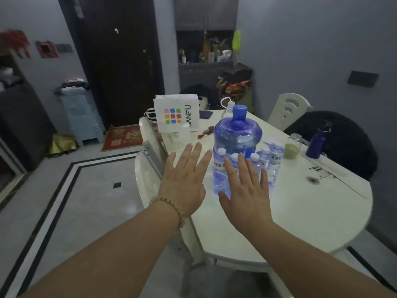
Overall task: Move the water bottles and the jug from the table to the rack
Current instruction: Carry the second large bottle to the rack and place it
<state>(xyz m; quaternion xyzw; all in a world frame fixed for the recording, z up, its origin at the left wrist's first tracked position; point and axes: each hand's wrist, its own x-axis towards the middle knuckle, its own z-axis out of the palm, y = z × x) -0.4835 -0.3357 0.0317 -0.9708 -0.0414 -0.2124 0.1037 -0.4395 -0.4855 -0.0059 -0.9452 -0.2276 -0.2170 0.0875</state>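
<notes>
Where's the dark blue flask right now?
In the head view, the dark blue flask stands near the right edge of the table, just right of the glass jar.

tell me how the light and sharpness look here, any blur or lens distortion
Head view: dim, bluish indoor light with no hard shadows; the jug casts a faint blue glow on the table at its base; the wide-angle lens bends the floor border and the table's edge; the whole frame is slightly soft, and the labels on the water bottles are blurry.
</notes>
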